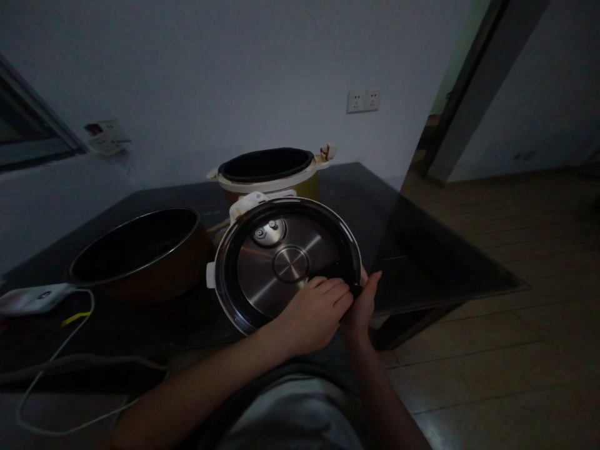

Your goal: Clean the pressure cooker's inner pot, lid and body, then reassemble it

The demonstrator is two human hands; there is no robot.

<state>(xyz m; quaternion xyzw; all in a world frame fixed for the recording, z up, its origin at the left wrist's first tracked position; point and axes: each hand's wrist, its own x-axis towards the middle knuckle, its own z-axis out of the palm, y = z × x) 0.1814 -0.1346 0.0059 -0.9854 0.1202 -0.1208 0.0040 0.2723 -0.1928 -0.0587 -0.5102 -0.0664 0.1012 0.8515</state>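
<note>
Black bench (370, 206) first, since it's carrying everything and it's pretty dim in there. Next biggest is the cooker (307, 189), standing at the back by the wall, mouth open upward, pale rim over an olive-ish side. Brown pot (159, 278) is over to your left, upright, dark inside.

Then your lid (290, 264): it's in front of the cooker, right of the pot, tipped so its underside faces you, steel plate in the middle and a black ring (227, 262) running round it. Its top edge overlaps the cooker from this angle; can't tell if they touch.

Looks to me like you're working at the lid's lower right edge, maybe on that ring, but your fingers cover the spot. If so, I'd say the next move calls for a steady hold on the outside and careful fingertips on the inside, with no twisting of the lid.

As for hands, your left hand (319, 309) reaches across the lid's lower part, fingers curled down tight over the rim, thumb out of sight. Can't tell if it's pinching the ring too. Right hand (360, 309) grips the same edge from outside, just beside the left, thumb poking up, fingers mostly hidden.

Smaller stuff: white gadget (35, 299) by the pot, plus a yellow strip (75, 319) just beside it.
</note>
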